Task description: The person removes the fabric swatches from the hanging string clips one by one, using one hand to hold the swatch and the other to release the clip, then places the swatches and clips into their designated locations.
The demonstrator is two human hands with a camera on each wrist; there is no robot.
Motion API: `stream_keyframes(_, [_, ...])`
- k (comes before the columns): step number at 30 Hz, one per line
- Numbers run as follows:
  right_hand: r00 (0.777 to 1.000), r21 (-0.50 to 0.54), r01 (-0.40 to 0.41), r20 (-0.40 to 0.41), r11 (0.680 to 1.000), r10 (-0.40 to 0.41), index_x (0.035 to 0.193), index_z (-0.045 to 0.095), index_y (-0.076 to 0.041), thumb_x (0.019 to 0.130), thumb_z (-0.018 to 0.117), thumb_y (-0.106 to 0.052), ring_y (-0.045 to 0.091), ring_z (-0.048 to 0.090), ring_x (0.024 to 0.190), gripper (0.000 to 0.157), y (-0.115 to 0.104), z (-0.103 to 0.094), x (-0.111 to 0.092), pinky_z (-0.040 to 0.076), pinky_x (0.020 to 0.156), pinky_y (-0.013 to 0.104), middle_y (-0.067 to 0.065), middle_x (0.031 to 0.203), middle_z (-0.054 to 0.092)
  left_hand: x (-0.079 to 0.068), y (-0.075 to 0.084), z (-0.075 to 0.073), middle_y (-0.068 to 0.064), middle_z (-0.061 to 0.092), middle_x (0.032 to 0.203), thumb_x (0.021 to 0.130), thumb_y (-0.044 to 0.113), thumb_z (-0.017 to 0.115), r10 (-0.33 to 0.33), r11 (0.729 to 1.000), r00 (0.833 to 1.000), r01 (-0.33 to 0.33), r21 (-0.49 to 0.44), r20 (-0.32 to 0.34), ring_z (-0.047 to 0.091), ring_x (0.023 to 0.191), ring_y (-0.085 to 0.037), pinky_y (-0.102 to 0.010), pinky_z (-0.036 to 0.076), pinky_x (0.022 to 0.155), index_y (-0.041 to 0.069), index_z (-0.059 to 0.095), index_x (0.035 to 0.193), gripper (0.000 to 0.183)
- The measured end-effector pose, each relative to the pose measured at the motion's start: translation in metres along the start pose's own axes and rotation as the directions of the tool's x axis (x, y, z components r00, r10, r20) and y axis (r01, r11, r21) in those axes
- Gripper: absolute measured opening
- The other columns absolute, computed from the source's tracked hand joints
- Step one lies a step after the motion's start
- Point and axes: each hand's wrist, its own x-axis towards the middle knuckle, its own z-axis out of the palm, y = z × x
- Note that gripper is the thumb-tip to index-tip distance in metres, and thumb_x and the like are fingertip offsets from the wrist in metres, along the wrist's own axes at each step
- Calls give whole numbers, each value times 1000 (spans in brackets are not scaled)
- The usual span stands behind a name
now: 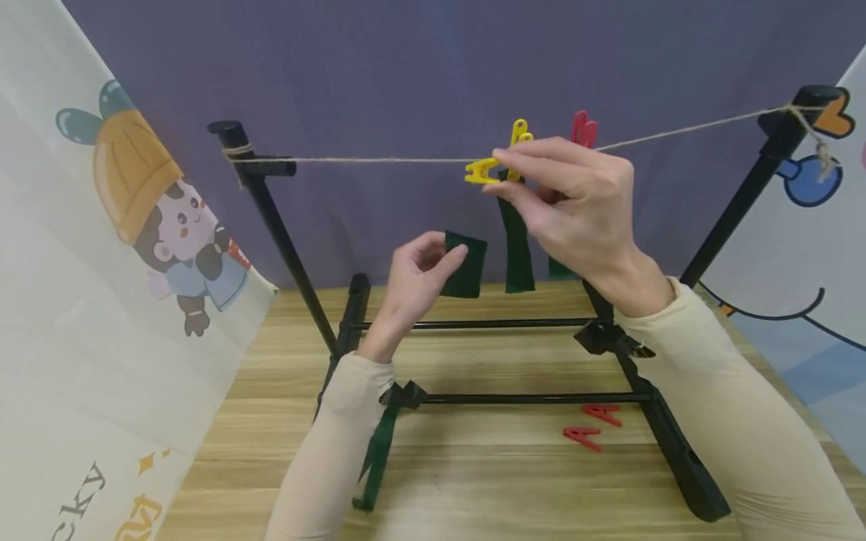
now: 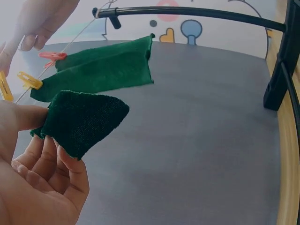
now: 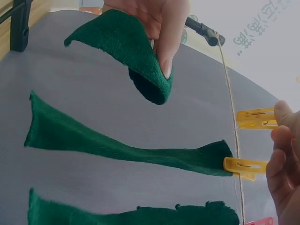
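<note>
Grey-blue backdrop (image 1: 379, 68) behind, the right hand (image 1: 578, 191) pinches a yellow clip (image 1: 482, 172) at the string (image 1: 379, 160), its mouth pointing left, long axis near level, while the left hand (image 1: 421, 274) pinches green cloth (image 1: 465, 269) lower down.

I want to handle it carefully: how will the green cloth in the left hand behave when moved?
The green cloth is probably floppy, because it curls at one end. It seems light, since the left hand only pinches it.
</note>
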Motion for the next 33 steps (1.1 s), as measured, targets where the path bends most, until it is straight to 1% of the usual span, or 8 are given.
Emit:
stream_keyframes(3, [1000, 10, -6, 3, 1000, 6, 100, 81, -1, 78, 87, -2, 6, 41, 53, 23, 0, 0, -3, 31, 57, 11, 14, 95, 79, -1, -2, -1, -7, 73, 94, 98, 28, 68, -23, 1000, 1000, 23, 6, 2, 63, 85, -17, -31, 50, 77, 11, 71, 113, 23])
stream_keyframes(7, [1000, 13, -23, 14, 1000, 23, 100, 81, -1, 77, 88, -2, 7, 44, 53, 25, 1, 0, -8, 33, 57, 11, 14, 96, 79, -3, -5, -2, -8, 73, 97, 97, 29, 69, -47, 999, 999, 47, 23, -5, 63, 89, -17, -31, 50, 81, 11, 69, 115, 25])
stream_keyframes(11, [998, 8, -44, 40, 999, 43, 101, 81, -1, 76, 88, -1, 7, 46, 54, 27, 2, -1, -14, 34, 58, 10, 14, 98, 79, -4, -8, -2, -6, 73, 93, 97, 28, 70, -55, 998, 998, 56, 18, -3, 63, 87, -17, -31, 50, 80, 10, 69, 114, 24])
stream_keyframes(15, [996, 8, -65, 53, 998, 65, 102, 81, -2, 75, 89, -1, 6, 45, 54, 28, 3, -2, -17, 34, 57, 11, 15, 98, 79, -7, -12, -3, -2, 71, 89, 98, 30, 69, -69, 997, 998, 69, 21, 9, 60, 83, -17, -32, 48, 77, 12, 68, 112, 23])
stream_keyframes(18, [995, 10, -80, 60, 997, 79, 102, 81, -2, 75, 89, -1, 4, 44, 53, 28, 3, -3, -20, 34, 57, 11, 14, 97, 79, -10, -13, -4, 0, 69, 90, 97, 31, 69, -79, 997, 997, 79, 25, 13, 59, 84, -17, -32, 48, 78, 13, 68, 114, 24])
stream_keyframes(23, [992, 15, -96, 82, 995, 95, 103, 81, -2, 75, 89, -1, 3, 44, 52, 29, 4, -3, -26, 35, 56, 11, 13, 98, 79, -13, -15, -3, 2, 66, 91, 97, 28, 71, -69, 998, 998, 69, 1, 6, 60, 85, -17, -32, 49, 80, 13, 67, 112, 22])
stream_keyframes(28, [990, 22, -108, 95, 994, 105, 103, 80, -2, 75, 89, 1, 2, 45, 52, 30, 6, -4, -30, 36, 56, 11, 13, 99, 79, -15, -18, 0, 4, 64, 87, 96, 24, 72, -39, 999, 999, 39, -21, -5, 59, 81, -16, -29, 48, 76, 14, 66, 106, 16])
stream_keyframes(33, [989, 34, -122, 94, 992, 118, 103, 81, -3, 74, 88, 2, 0, 45, 52, 30, 7, -5, -35, 36, 55, 11, 13, 98, 79, -17, -21, 1, 4, 64, 85, 96, 23, 72, -40, 999, 999, 40, -21, -2, 58, 78, -16, -28, 47, 73, 13, 65, 103, 15])
